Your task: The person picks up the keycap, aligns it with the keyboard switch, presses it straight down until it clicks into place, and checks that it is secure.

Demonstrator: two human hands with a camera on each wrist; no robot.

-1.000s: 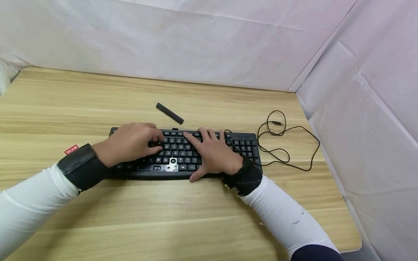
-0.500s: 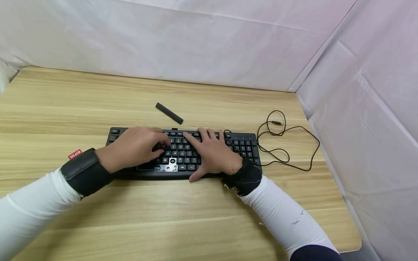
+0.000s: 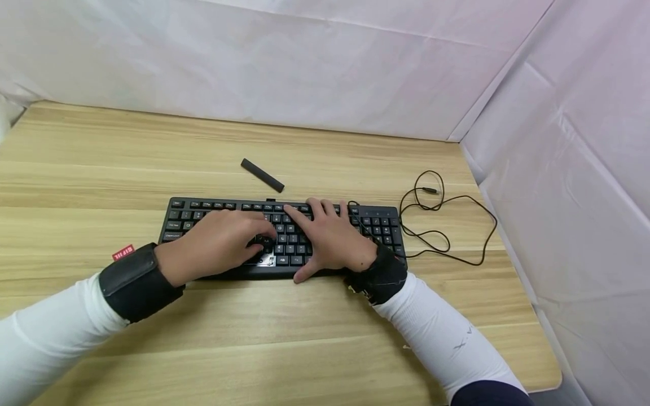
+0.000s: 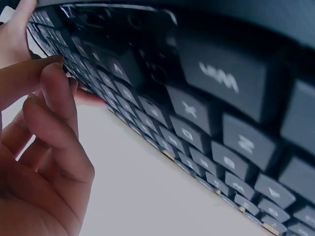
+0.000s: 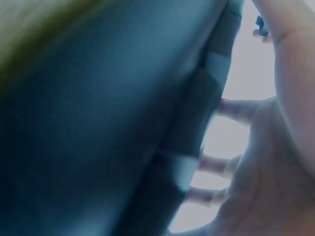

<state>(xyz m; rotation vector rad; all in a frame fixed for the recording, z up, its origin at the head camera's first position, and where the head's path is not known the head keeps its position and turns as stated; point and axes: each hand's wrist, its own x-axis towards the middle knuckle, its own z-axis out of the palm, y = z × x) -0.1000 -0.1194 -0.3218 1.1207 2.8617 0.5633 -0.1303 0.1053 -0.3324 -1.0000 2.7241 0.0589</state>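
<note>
A black keyboard (image 3: 377, 212) lies flat on the wooden table, its space bar slot (image 4: 123, 17) bare. Above its lower middle keys, my left hand (image 3: 218, 242) brings thumb and forefinger together. Between those fingertips shows a small dark piece that looks like a keycap (image 4: 65, 68), mostly hidden by the fingers. The right hand (image 3: 335, 242) rests spread over the keyboard's right half, thumb at the front edge and fingers reaching the top row. In the left wrist view, a dark gap (image 4: 157, 71) shows between the X and V keys.
A loose black space bar (image 3: 262, 175) lies on the table behind the keyboard. The keyboard's thin cable (image 3: 496, 220) loops on the right, with its plug (image 3: 430, 190) inside the coil. White cloth walls (image 3: 254, 62) stand at the back and right.
My left hand has slid to the right and slightly toward me along the keys, uncovering the keyboard's upper left. The right hand stays put.
</note>
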